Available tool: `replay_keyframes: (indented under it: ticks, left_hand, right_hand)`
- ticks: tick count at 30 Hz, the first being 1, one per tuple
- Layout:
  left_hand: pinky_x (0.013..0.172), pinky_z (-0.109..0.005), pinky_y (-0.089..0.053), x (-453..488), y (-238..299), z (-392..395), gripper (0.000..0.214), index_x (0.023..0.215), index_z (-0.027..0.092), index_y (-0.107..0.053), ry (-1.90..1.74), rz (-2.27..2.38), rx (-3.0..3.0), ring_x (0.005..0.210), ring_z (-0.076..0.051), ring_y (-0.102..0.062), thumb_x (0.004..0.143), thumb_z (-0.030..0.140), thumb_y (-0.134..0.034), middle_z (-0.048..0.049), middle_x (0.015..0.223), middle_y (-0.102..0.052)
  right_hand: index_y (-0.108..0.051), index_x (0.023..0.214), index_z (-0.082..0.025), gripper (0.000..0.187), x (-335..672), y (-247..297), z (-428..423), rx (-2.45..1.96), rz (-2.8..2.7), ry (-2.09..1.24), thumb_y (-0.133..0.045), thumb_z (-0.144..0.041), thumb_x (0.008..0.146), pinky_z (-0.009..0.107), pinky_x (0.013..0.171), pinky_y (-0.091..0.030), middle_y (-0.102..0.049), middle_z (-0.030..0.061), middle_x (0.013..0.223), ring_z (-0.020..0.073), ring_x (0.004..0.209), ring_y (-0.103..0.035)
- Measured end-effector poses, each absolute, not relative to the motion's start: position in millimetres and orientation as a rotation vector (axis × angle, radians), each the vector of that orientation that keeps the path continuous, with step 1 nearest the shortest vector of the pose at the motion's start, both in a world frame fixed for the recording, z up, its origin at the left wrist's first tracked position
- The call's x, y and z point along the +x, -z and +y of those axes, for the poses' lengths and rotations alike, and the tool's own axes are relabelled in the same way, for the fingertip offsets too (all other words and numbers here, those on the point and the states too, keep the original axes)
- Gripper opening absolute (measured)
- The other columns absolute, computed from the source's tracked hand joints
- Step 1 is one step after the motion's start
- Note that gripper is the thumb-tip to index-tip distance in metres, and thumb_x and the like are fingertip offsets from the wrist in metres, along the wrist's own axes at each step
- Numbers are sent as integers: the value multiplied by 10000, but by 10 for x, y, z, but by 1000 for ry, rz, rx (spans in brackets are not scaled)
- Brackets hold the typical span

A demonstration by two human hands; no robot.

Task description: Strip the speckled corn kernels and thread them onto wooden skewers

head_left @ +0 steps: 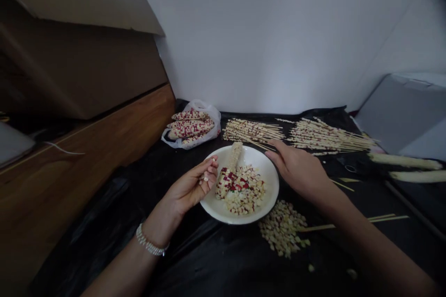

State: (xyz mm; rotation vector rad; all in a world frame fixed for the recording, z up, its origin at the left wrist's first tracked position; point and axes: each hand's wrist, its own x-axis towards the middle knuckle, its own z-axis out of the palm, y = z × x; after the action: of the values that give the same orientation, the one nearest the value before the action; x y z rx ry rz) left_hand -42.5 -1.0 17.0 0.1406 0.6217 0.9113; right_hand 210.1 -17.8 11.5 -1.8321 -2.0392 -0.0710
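Note:
My left hand (195, 183) is beside the left rim of a white bowl (273, 181), its fingers curled round a few pale corn kernels (206, 179). In the bowl lie loose cream and dark red kernels (249, 195) and a partly stripped corn cob (235, 155), which leans on the far rim. My right hand (296, 164) is over the bowl's right far side, with thumb and forefinger about a thin wooden skewer (259, 144). That skewer points left toward a bundle of kernel-strung skewers (247, 130); its far end merges with them.
A plastic bag of speckled cobs (193, 125) stands behind left. More strung skewers (317, 135) lie behind right, near bare cobs (406, 162). A pile of flat pale seeds or kernels (284, 227) and loose sticks (383, 217) lie at right. Cardboard box (80, 55) at left.

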Motion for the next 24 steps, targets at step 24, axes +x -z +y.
replay_keyframes:
  ticks: [24]
  left_hand:
    - [571, -107, -492, -208, 58, -99, 141, 884, 93, -658, -868, 649, 403, 647, -55, -592, 840, 30, -540, -55, 793, -632]
  right_hand:
    - [-572, 1187, -97, 331, 1952, 308, -577, -1240, -2182, 662, -448, -120, 881, 289, 688, -423, -645, 93, 916, 184, 852, -544]
